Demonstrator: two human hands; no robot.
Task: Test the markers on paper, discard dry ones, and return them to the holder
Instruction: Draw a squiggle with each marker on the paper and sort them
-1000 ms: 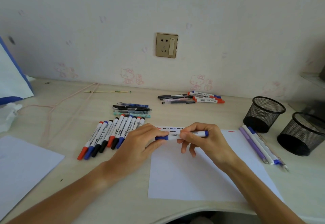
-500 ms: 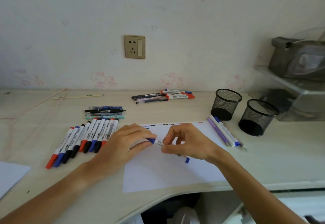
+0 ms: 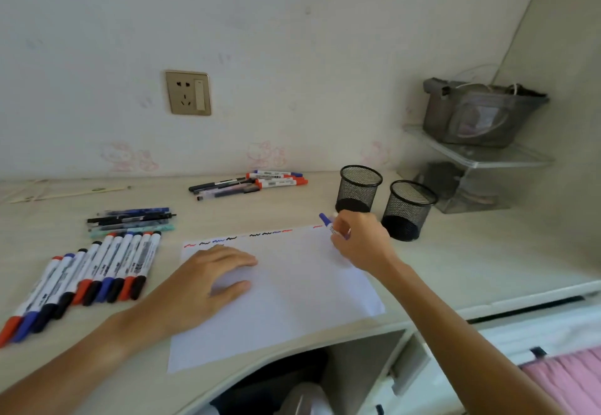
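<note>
Blue-capped marker [image 3: 333, 228] sits in our right hand [image 3: 361, 240], fingers curled round the barrel, blue end up and toward upper left, long axis tilted along that diagonal. We can't tell if the cap is on. It hangs over the paper's [image 3: 292, 287] upper right corner, near the row of test squiggles. Nearer holder [image 3: 360, 189] lies just above the grip, second holder [image 3: 408, 210] just to its right; right hand is far closer than left, so it's our guess for the drop. Left hand [image 3: 214, 276] lies flat on the paper, fingers straight, holding nothing.

Counts: two mesh holders, one sheet, roughly ten markers in the lower-left row [image 3: 91, 278], a few pens above it [image 3: 130, 219], a small mixed pile at centre back [image 3: 250, 183].
</note>
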